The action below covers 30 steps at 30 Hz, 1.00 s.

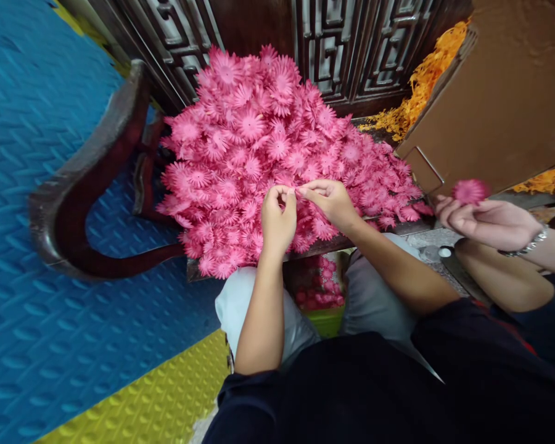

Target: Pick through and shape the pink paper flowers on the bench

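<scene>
A large heap of pink artificial flowers [277,145] covers the dark wooden bench in front of me. Over the near part of the heap, my left hand [279,216] is closed in a pinch, its fingertips almost meeting those of my right hand [328,198]. My right hand is pinched too, thumb against forefinger. Something small and pink shows between the fingertips, too small to make out against the flowers behind it.
At the right, another person's hand [494,225] with a bracelet holds a pink flower [470,192]. A cardboard box [494,92] stands beside orange material [425,80]. A curved wooden armrest [58,216] is at left. Below, a green container [326,322] holds pink flowers.
</scene>
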### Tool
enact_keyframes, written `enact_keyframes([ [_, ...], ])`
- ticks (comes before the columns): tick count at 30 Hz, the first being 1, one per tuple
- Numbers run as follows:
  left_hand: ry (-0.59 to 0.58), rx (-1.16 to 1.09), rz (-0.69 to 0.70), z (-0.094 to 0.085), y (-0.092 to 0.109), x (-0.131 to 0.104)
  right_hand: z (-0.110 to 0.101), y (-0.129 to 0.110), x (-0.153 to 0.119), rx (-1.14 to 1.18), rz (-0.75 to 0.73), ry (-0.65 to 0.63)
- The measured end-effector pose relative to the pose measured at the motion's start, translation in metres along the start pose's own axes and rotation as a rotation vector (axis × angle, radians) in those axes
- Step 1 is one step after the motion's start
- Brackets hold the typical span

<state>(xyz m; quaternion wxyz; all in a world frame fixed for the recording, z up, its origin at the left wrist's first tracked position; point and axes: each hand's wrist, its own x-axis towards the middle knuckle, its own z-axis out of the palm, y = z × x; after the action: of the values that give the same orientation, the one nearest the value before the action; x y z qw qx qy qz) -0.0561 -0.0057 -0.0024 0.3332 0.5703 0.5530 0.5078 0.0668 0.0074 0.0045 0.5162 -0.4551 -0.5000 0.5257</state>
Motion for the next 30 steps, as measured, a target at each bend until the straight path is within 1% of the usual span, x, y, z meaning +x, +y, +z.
enact_keyframes([
  [3,0.004,-0.092,-0.016,0.0,0.004,0.0,-0.001,0.001,0.002,0.055,0.025,0.017],
  [6,0.016,-0.174,-0.017,0.001,0.004,0.0,-0.003,0.0,0.002,0.124,0.088,-0.011],
  [9,0.007,-0.203,0.003,0.0,0.004,0.001,-0.004,-0.002,0.001,0.17,0.131,-0.029],
  [12,-0.005,-0.222,0.036,-0.001,0.005,0.001,-0.004,-0.004,0.001,0.173,0.136,-0.029],
  [14,0.006,-0.23,0.059,-0.001,0.005,0.0,-0.004,-0.006,0.001,0.161,0.129,-0.034],
  [17,0.051,-0.216,0.084,-0.001,0.007,-0.001,-0.005,-0.007,0.0,0.125,0.119,-0.067],
  [21,0.089,-0.193,0.057,-0.002,0.007,-0.002,-0.008,-0.009,0.001,0.08,0.124,-0.149],
  [24,0.051,-0.17,0.046,-0.006,0.007,-0.002,-0.012,-0.011,0.001,0.075,0.147,-0.229],
  [26,0.015,-0.131,0.065,-0.008,0.007,-0.003,-0.014,-0.012,0.001,0.075,0.156,-0.265],
  [28,0.002,-0.075,0.094,-0.01,0.006,-0.003,-0.014,-0.012,0.001,0.074,0.157,-0.254],
  [30,0.016,-0.004,0.121,-0.01,0.005,-0.002,-0.013,-0.013,0.0,0.075,0.158,-0.202],
])
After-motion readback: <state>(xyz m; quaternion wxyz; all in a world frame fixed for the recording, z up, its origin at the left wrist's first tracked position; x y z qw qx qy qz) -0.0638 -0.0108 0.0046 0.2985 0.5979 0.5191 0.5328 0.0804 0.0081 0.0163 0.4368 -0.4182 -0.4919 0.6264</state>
